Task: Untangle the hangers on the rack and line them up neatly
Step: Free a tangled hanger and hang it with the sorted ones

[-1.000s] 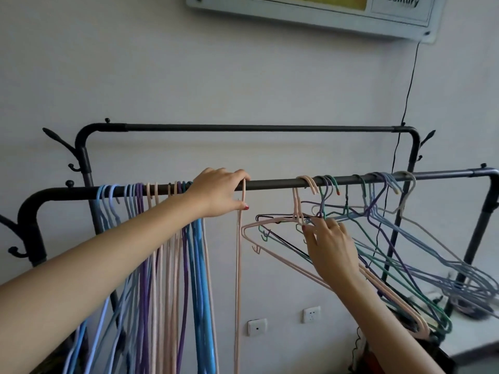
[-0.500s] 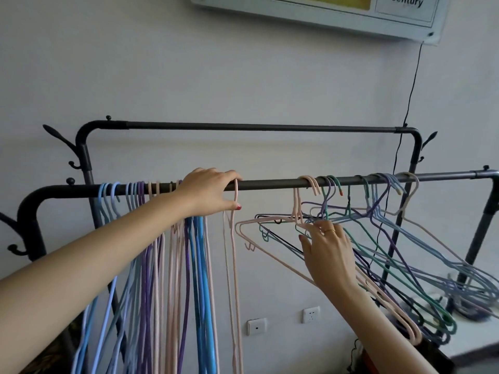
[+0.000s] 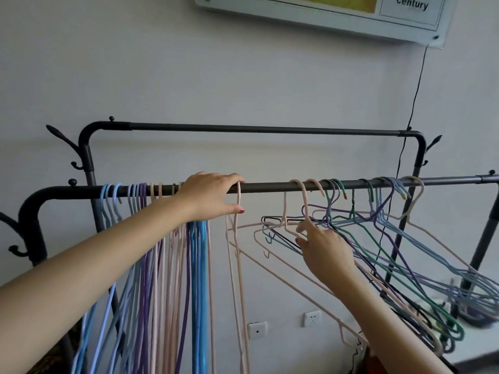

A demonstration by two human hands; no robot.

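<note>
Both my forearms bare to frame edge, no sleeves. Left hand (image 3: 213,197), centre frame: red polish on thumbnail. Right hand (image 3: 328,249), right of centre: nails not visible.

Wall sockets (image 3: 312,319), black cable (image 3: 414,85), framed board (image 3: 324,14).

Lined-up hangers (image 3: 151,238) hang left on the rail (image 3: 270,187), tangled hangers (image 3: 378,233) right.
</note>
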